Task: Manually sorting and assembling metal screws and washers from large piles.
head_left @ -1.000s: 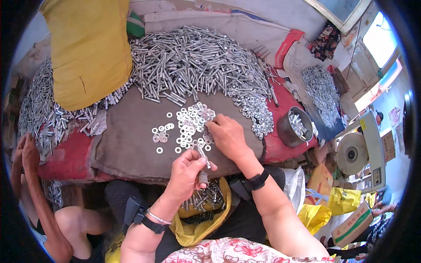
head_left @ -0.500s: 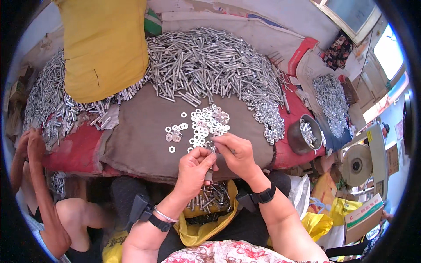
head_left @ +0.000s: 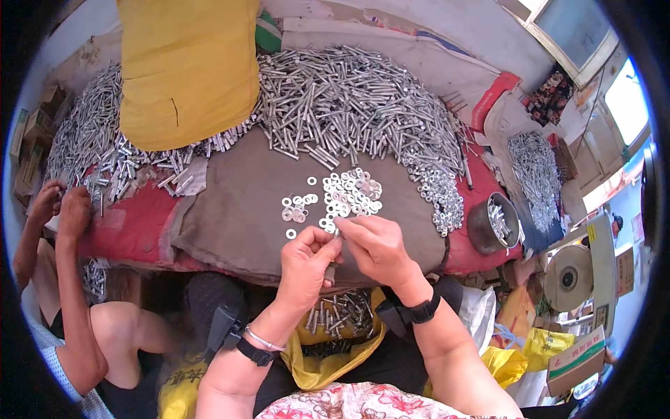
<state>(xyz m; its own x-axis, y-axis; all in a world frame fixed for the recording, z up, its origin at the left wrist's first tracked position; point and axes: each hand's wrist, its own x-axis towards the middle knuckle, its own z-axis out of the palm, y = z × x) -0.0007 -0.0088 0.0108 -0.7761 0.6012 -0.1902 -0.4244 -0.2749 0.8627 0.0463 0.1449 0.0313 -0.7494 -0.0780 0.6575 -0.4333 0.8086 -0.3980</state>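
Observation:
Over the near edge of the cloth-covered bench, my left hand (head_left: 306, 264) is closed around a metal bolt (head_left: 331, 272), whose grey lower end shows below the fingers. My right hand (head_left: 382, 253) pinches at the bolt's upper end; whether a washer or nut sits between those fingertips is hidden. Just beyond both hands lies a heap of flat washers (head_left: 349, 192), with a smaller group of washers (head_left: 296, 209) to its left. Below my hands, a yellow sack (head_left: 307, 373) in my lap holds several bolts (head_left: 340, 314).
A long pile of bolts (head_left: 349, 98) spans the back, partly under a yellow sack (head_left: 188, 77). Nuts (head_left: 440, 199) lie at its right end, beside a metal pot (head_left: 481, 227) of parts. At far left, a co-worker's hands (head_left: 70, 209) are at the bench edge.
The bench scene has shifted slightly right in the picture. My hands stay together at the bolt, the right one now closer over its upper end. The co-worker's hands have risen toward the bolt pile.

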